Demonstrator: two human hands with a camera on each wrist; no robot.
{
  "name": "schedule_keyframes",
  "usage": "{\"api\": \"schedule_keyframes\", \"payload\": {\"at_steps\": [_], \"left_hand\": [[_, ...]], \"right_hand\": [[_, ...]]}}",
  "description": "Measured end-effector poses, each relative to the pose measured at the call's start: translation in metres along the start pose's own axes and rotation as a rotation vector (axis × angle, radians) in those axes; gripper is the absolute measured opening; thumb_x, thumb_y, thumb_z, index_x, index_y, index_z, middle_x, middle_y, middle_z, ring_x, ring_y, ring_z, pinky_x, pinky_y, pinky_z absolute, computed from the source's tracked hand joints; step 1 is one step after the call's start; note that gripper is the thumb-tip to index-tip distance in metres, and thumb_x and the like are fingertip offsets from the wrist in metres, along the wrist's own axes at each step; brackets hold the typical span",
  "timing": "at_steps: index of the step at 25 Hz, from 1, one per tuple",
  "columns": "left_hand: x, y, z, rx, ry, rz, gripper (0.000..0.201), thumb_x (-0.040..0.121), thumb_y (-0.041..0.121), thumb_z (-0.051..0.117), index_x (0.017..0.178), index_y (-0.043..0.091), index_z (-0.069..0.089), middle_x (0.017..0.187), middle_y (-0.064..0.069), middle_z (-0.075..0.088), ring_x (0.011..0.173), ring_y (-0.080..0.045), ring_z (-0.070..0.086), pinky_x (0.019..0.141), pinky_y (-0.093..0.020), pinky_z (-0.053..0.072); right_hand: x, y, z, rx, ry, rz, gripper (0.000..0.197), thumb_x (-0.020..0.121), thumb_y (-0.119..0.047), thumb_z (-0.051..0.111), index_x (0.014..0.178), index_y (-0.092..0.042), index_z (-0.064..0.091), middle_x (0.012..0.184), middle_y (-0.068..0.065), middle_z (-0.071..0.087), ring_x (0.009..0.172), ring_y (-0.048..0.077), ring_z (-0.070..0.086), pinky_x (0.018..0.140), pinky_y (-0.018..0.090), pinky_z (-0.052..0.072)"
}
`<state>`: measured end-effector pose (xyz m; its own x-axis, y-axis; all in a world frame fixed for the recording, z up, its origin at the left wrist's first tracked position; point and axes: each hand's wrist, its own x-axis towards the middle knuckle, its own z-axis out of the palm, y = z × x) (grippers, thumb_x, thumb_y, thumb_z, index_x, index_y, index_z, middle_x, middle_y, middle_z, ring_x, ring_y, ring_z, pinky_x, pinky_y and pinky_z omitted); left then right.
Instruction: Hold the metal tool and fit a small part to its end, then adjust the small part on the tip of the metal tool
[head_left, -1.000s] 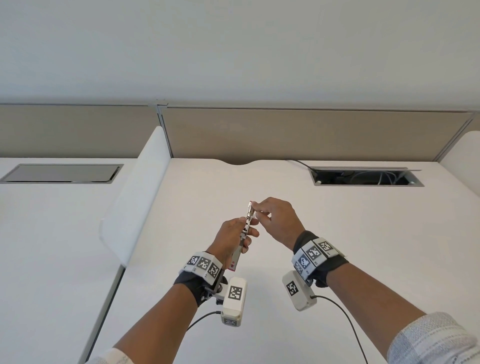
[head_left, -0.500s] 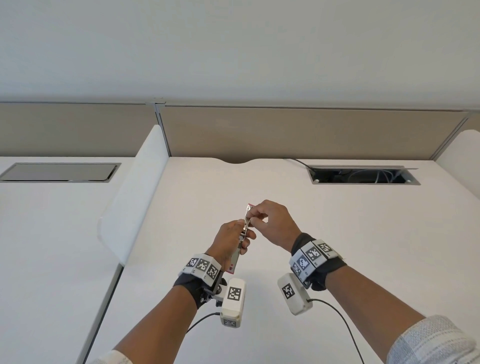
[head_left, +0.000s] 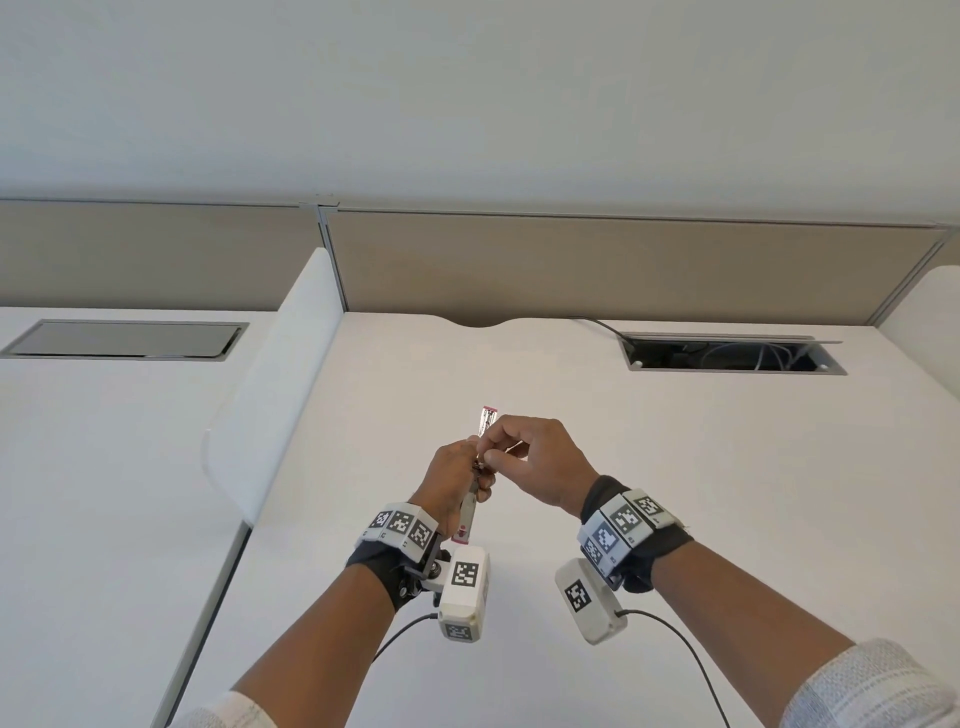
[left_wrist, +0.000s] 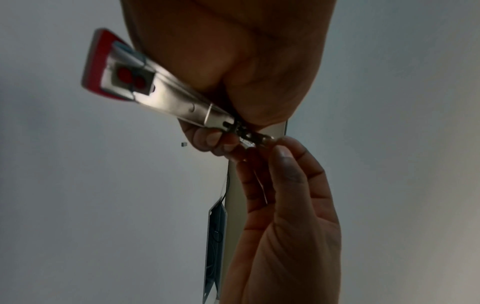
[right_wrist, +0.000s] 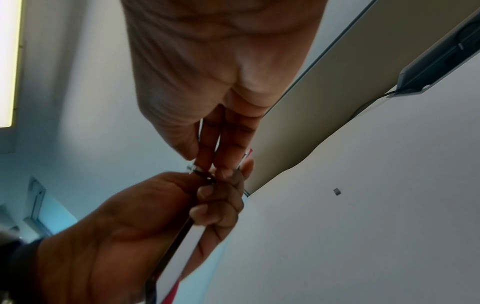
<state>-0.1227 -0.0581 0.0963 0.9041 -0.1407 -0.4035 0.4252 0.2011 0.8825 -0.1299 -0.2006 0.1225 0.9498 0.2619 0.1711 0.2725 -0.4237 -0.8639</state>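
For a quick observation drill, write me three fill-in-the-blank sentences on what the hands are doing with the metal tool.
1. The metal tool with red ends is gripped along its body by the ____ hand.
2. The right hand pinches the tool near its ____.
3. Both hands hold the tool above a ____ desk.

Missing words: left; hinge; white

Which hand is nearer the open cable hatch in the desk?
Right. The right hand is on the side of the cable hatch; the left hand, gripping the stapler, is farther away.
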Motion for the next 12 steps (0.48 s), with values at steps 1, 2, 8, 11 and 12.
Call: {"api": "schedule_keyframes", "payload": {"at_steps": [1, 2, 8, 11, 12], "left_hand": [[0.001, 0.0, -0.002, 0.001, -0.001, 0.005, 0.022, 0.094, 0.006, 0.037, 0.087, 0.004, 0.058, 0.061, -0.004, 0.046, 0.045, -0.011, 0.041, 0.042, -0.023, 0.032], [0.001, -0.001, -0.003, 0.001, -0.001, 0.005, 0.022, 0.094, 0.006, 0.037, 0.092, 0.004, 0.058, 0.061, -0.004, 0.046, 0.045, -0.012, 0.041, 0.042, -0.023, 0.032], [0.009, -0.012, -0.024, -0.061, 0.05, -0.084, 0.036, 0.102, 0.017, 0.031, 0.1, 0.004, 0.064, 0.063, -0.003, 0.054, 0.044, -0.01, 0.043, 0.04, -0.019, 0.033], [0.014, -0.016, -0.035, -0.089, 0.079, -0.121, 0.038, 0.104, 0.021, 0.029, 0.101, 0.003, 0.063, 0.065, -0.004, 0.055, 0.046, -0.012, 0.045, 0.043, -0.019, 0.034], [0.016, -0.016, -0.038, -0.099, 0.085, -0.128, 0.038, 0.104, 0.02, 0.029, 0.102, 0.002, 0.062, 0.065, -0.004, 0.055, 0.046, -0.012, 0.046, 0.043, -0.019, 0.034]], "right_hand": [[0.0, -0.001, 0.001, 0.006, -0.019, -0.005, 0.012, 0.081, -0.004, 0.064, 0.083, -0.012, 0.071, 0.08, 0.003, 0.074, 0.074, 0.018, 0.07, 0.075, 0.026, 0.058], [0.0, -0.001, 0.002, 0.017, -0.032, -0.007, 0.012, 0.082, -0.004, 0.064, 0.084, -0.012, 0.071, 0.08, 0.004, 0.074, 0.074, 0.019, 0.071, 0.076, 0.027, 0.058], [0.008, 0.01, -0.005, 0.064, 0.15, 0.07, 0.017, 0.086, -0.002, 0.059, 0.086, -0.015, 0.07, 0.078, 0.003, 0.076, 0.065, 0.01, 0.067, 0.063, 0.021, 0.053], [0.016, 0.024, -0.01, 0.021, 0.265, 0.126, 0.018, 0.086, -0.002, 0.057, 0.087, -0.016, 0.069, 0.077, 0.002, 0.075, 0.067, 0.018, 0.068, 0.06, 0.019, 0.053], [0.019, 0.03, -0.012, -0.004, 0.285, 0.141, 0.018, 0.086, -0.002, 0.056, 0.086, -0.016, 0.069, 0.076, 0.001, 0.074, 0.066, 0.017, 0.068, 0.061, 0.019, 0.053]]}}
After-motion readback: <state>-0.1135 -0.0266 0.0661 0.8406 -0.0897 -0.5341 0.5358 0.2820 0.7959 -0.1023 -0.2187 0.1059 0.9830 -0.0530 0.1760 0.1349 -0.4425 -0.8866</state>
